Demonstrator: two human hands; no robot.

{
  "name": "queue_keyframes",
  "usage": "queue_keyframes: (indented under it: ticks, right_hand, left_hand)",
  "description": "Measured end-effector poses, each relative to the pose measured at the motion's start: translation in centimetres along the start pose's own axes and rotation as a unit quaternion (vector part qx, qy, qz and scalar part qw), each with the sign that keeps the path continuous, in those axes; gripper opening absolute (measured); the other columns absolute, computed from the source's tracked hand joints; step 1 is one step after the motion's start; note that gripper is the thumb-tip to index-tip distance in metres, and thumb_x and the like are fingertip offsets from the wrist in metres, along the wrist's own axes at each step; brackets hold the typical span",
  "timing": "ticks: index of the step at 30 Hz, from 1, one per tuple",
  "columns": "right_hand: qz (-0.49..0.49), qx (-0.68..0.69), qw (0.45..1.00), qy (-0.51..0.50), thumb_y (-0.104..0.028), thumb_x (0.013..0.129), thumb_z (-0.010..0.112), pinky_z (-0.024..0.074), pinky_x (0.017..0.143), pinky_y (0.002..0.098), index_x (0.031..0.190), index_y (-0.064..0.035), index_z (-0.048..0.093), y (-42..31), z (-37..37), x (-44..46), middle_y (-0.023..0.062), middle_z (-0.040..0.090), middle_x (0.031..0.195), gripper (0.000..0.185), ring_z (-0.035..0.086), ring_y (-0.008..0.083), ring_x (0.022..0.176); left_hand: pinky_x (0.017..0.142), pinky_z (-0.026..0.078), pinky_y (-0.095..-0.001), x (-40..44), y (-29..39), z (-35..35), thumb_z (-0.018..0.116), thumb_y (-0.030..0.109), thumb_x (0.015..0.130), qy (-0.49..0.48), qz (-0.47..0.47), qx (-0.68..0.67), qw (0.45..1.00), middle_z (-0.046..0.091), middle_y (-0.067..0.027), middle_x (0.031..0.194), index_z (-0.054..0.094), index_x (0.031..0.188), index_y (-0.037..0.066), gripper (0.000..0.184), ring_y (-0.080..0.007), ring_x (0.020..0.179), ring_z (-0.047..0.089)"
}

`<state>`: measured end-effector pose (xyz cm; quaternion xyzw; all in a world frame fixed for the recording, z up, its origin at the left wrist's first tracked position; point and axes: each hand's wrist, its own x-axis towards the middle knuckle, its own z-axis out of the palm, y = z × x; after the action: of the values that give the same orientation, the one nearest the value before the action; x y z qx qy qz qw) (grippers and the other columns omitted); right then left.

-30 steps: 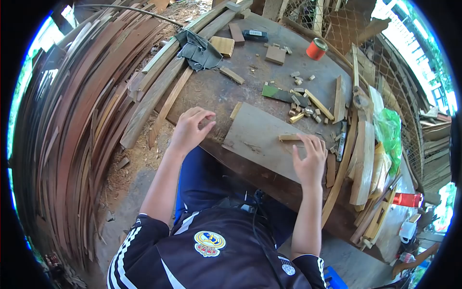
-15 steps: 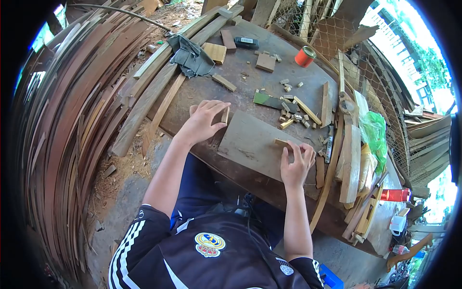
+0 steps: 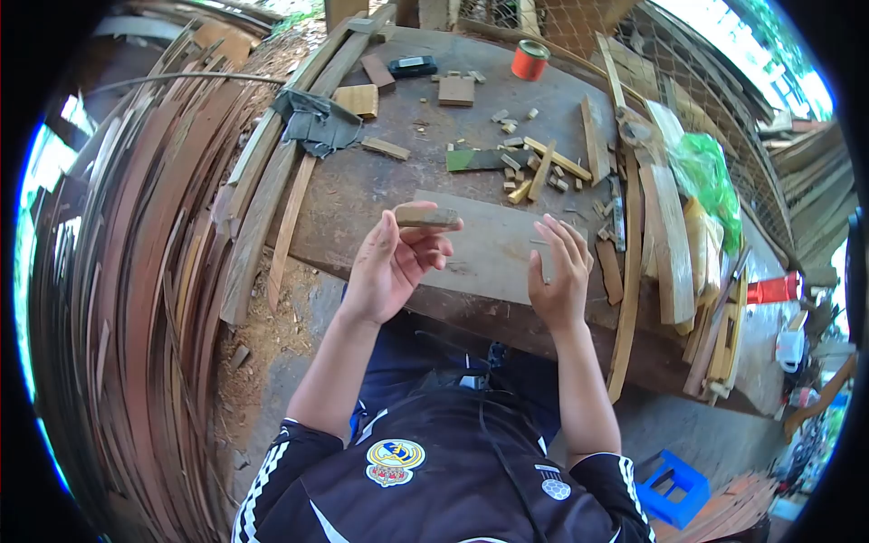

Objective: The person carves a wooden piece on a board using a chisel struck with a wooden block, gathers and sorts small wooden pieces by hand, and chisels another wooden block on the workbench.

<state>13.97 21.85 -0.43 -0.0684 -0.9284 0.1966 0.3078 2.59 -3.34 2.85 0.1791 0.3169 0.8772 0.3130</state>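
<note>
A short wooden block [image 3: 429, 216] is held in my left hand [image 3: 394, 271], raised over the left part of the grey board [image 3: 489, 240], palm turned up. Thumb and fingers of my right hand [image 3: 561, 276] are apart above the board's right end, and I see nothing held between them. Small thin marks or slivers show by its fingertips, too small to make out. Beyond the board, a slim wooden stick [image 3: 541, 170] leans on small cut wood pieces [image 3: 519, 193], beside a dark strip with a green end [image 3: 462, 160].
Dark cloth [image 3: 319, 124], a light block [image 3: 358, 100], a brown square block [image 3: 456, 90] and a red tin [image 3: 529, 61] lie farther back. Planks and a green bag [image 3: 706, 185] line the right side. Long strips [image 3: 136, 271] fill the left. A blue stool [image 3: 674, 489] stands lower right.
My left hand has lifted a block from the board's left end and turned palm up. My right hand has let go of the small stick, and one now lies on the pile. The view has shifted.
</note>
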Motion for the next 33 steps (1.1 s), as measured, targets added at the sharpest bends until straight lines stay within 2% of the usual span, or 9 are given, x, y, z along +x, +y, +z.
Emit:
queue_keyframes:
  ticks: [2, 8, 12, 16, 21, 24, 27, 30, 33]
  right_hand:
    - [0.009, 0.008, 1.000, -0.001, -0.009, 0.088, 0.068, 0.0392, 0.110, 0.0456, 0.124, -0.0126, 0.071, 0.2, -1.7, -1.0, 0.0077, 0.068, 0.133, 0.036, 0.056, 0.0312, 0.132]
    - [0.093, -0.032, 0.994, 0.050, -0.005, 0.087, 0.070, 0.0428, 0.108, 0.0444, 0.115, -0.0101, 0.074, 3.7, -7.5, -5.6, 0.0077, 0.070, 0.127, 0.028, 0.059, 0.0314, 0.126]
    - [0.161, -0.065, 0.983, 0.052, -0.008, 0.089, 0.068, 0.0430, 0.108, 0.0448, 0.115, -0.0091, 0.073, 5.6, -10.0, -8.6, 0.0088, 0.069, 0.125, 0.026, 0.059, 0.0324, 0.124]
    - [0.206, -0.060, 0.976, 0.031, -0.010, 0.089, 0.069, 0.0431, 0.107, 0.0461, 0.117, -0.0090, 0.072, 7.2, -10.8, -10.7, 0.0117, 0.067, 0.128, 0.029, 0.058, 0.0334, 0.124]
    - [0.235, -0.064, 0.970, 0.009, -0.012, 0.088, 0.071, 0.0432, 0.107, 0.0482, 0.120, -0.0088, 0.072, 8.0, -10.2, -11.9, 0.0136, 0.059, 0.135, 0.032, 0.052, 0.0358, 0.129]
    - [0.232, -0.103, 0.967, -0.004, -0.013, 0.087, 0.071, 0.0433, 0.106, 0.0497, 0.119, -0.0087, 0.072, 7.5, -9.8, -11.9, 0.0132, 0.055, 0.138, 0.032, 0.050, 0.0364, 0.132]
    - [0.222, -0.134, 0.966, -0.016, -0.013, 0.087, 0.071, 0.0433, 0.105, 0.0506, 0.117, -0.0089, 0.073, 7.5, -9.5, -12.0, 0.0134, 0.053, 0.140, 0.030, 0.049, 0.0363, 0.133]
    - [0.224, -0.138, 0.964, -0.027, -0.015, 0.087, 0.071, 0.0420, 0.105, 0.0513, 0.116, -0.0093, 0.073, 7.2, -9.4, -11.8, 0.0148, 0.052, 0.140, 0.030, 0.048, 0.0367, 0.133]
    - [0.224, -0.146, 0.963, -0.017, -0.015, 0.087, 0.071, 0.0400, 0.106, 0.0515, 0.117, -0.0103, 0.073, 7.3, -9.2, -11.9, 0.0145, 0.051, 0.140, 0.031, 0.047, 0.0371, 0.134]
  left_hand:
    - [0.081, 0.058, -0.0353, 0.4, -1.1, 1.6, 0.044, 0.053, 0.110, 0.099, -0.053, -0.007, 0.994, 0.075, -0.0203, 0.107, 0.066, 0.117, -0.001, 0.060, -0.0233, 0.088, 0.071]
    - [0.070, 0.065, -0.0319, 1.2, -3.5, 4.1, 0.053, 0.042, 0.109, 0.153, -0.091, 0.120, 0.977, 0.077, -0.0147, 0.093, 0.068, 0.106, 0.001, 0.044, -0.0247, 0.083, 0.078]
    - [0.075, 0.065, -0.0331, 1.7, -5.1, 4.9, 0.063, 0.033, 0.106, 0.141, -0.102, 0.161, 0.971, 0.077, -0.0154, 0.095, 0.068, 0.106, 0.002, 0.031, -0.0247, 0.086, 0.078]
    - [0.078, 0.062, -0.0305, 1.9, -6.4, 6.1, 0.071, 0.022, 0.101, 0.112, -0.065, 0.327, 0.936, 0.076, -0.0132, 0.099, 0.068, 0.113, -0.001, 0.026, -0.0203, 0.090, 0.076]
    - [0.079, 0.060, -0.0292, 2.0, -7.1, 6.2, 0.081, 0.012, 0.091, 0.050, 0.103, 0.592, 0.798, 0.077, -0.0107, 0.102, 0.074, 0.111, 0.001, 0.024, -0.0157, 0.089, 0.074]
    - [0.082, 0.060, -0.0295, 2.3, -6.8, 5.7, 0.082, 0.009, 0.090, 0.022, 0.184, 0.640, 0.745, 0.076, -0.0094, 0.107, 0.076, 0.110, 0.002, 0.023, -0.0156, 0.094, 0.074]
    - [0.093, 0.057, -0.0366, 1.8, -6.8, 4.9, 0.081, 0.011, 0.090, 0.063, 0.144, 0.626, 0.763, 0.075, -0.0114, 0.111, 0.075, 0.115, 0.004, 0.026, -0.0241, 0.102, 0.074]
    - [0.103, 0.052, -0.0458, 3.0, -7.1, 3.2, 0.079, 0.013, 0.090, -0.021, 0.146, 0.755, 0.639, 0.070, -0.0135, 0.125, 0.071, 0.122, 0.006, 0.034, -0.0339, 0.118, 0.066]
    - [0.112, 0.044, -0.0485, 2.5, -7.6, 1.7, 0.075, 0.016, 0.091, 0.022, 0.142, 0.782, 0.606, 0.062, -0.0166, 0.137, 0.067, 0.129, 0.007, 0.040, -0.0391, 0.130, 0.056]
